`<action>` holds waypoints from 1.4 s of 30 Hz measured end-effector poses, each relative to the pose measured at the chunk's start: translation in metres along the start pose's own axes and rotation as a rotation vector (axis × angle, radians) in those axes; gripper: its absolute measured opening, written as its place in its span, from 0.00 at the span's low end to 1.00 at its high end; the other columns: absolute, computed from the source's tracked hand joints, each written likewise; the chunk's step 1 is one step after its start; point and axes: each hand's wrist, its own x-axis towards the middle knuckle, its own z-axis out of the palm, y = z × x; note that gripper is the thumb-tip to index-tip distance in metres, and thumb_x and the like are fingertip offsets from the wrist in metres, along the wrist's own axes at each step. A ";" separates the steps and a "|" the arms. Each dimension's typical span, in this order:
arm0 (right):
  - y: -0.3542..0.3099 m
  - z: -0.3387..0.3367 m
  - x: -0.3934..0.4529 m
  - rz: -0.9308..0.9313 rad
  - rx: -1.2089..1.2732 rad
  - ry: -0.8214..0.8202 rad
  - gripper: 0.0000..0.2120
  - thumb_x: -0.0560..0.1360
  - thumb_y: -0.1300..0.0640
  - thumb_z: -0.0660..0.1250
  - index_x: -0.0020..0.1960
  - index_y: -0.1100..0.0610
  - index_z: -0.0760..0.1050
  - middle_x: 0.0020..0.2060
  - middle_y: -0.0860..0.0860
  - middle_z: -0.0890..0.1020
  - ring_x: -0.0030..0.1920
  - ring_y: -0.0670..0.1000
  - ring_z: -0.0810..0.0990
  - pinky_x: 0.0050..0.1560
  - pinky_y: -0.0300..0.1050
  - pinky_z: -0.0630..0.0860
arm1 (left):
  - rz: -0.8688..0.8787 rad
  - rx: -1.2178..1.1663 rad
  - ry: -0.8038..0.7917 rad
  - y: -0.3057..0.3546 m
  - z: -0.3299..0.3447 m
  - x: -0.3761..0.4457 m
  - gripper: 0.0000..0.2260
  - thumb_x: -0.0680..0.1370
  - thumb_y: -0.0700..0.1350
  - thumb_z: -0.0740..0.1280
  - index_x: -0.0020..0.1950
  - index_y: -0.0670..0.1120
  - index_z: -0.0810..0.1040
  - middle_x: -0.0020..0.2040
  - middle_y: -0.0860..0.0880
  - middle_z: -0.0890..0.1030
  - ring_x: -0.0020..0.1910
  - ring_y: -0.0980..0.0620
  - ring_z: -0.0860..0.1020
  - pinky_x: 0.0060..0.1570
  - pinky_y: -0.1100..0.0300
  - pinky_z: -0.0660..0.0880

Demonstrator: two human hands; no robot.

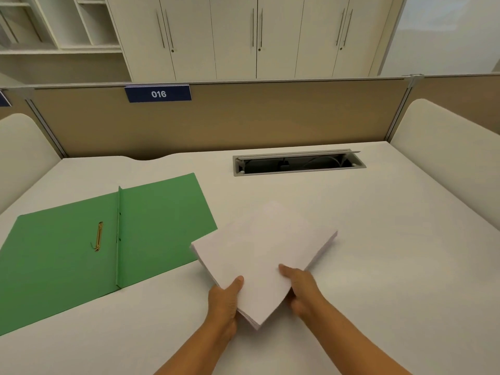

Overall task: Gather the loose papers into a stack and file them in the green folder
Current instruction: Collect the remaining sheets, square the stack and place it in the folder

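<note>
Just below the centre of the frame, a stack of white papers [263, 255] is held by both hands, turned so that one corner points down toward the bottom edge and the opposite corner toward the upper right. The sheets look squared into one block, with layered edges showing along its right side and its lower left side. The left hand [226, 301] clamps the lower left edge, thumb lying on the top sheet and fingers hidden beneath. The right hand [300, 286] grips the lower right edge the same way, thumb on top, the rest curled under. Whether the stack's far end rests on the worktop [378, 239] or hangs just above it cannot be told.

Left of the stack, the green folder [81, 239] lies open and flat, spread across the left part of the frame. Its nearest corner sits just beside the stack's left corner, which seems to overlap it slightly. A raised spine fold runs down the middle of the folder, and a brass fastener [98, 236] lies on the left leaf.

Toward the upper centre right, an open cable slot [297, 162] is set into the pale worktop. Behind it stands a tan divider panel [243, 117] carrying a dark blue label [158, 93] reading 016, with cream cabinets [243, 36] along the top of the frame.
</note>
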 end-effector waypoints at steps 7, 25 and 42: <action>-0.019 -0.025 0.003 -0.143 -0.199 -0.132 0.22 0.72 0.63 0.70 0.64 0.65 0.71 0.53 0.58 0.82 0.51 0.58 0.82 0.47 0.48 0.81 | -0.112 -0.170 -0.073 0.021 -0.007 0.001 0.07 0.73 0.32 0.64 0.46 0.43 0.76 0.44 0.44 0.81 0.42 0.46 0.79 0.39 0.55 0.77; -0.084 -0.043 -0.009 -0.154 -0.636 -0.475 0.33 0.55 0.52 0.79 0.58 0.59 0.77 0.49 0.53 0.86 0.50 0.53 0.85 0.46 0.43 0.80 | -0.020 0.213 -0.387 0.076 -0.011 0.024 0.18 0.63 0.39 0.71 0.52 0.40 0.79 0.41 0.44 0.86 0.38 0.46 0.84 0.39 0.55 0.81; -0.077 0.002 -0.014 -0.661 -0.230 -0.149 0.26 0.50 0.49 0.77 0.47 0.54 0.80 0.42 0.49 0.85 0.43 0.53 0.83 0.37 0.40 0.81 | 0.484 0.306 -0.432 0.084 0.002 0.010 0.08 0.66 0.40 0.70 0.42 0.50 0.82 0.37 0.54 0.85 0.39 0.57 0.82 0.41 0.62 0.79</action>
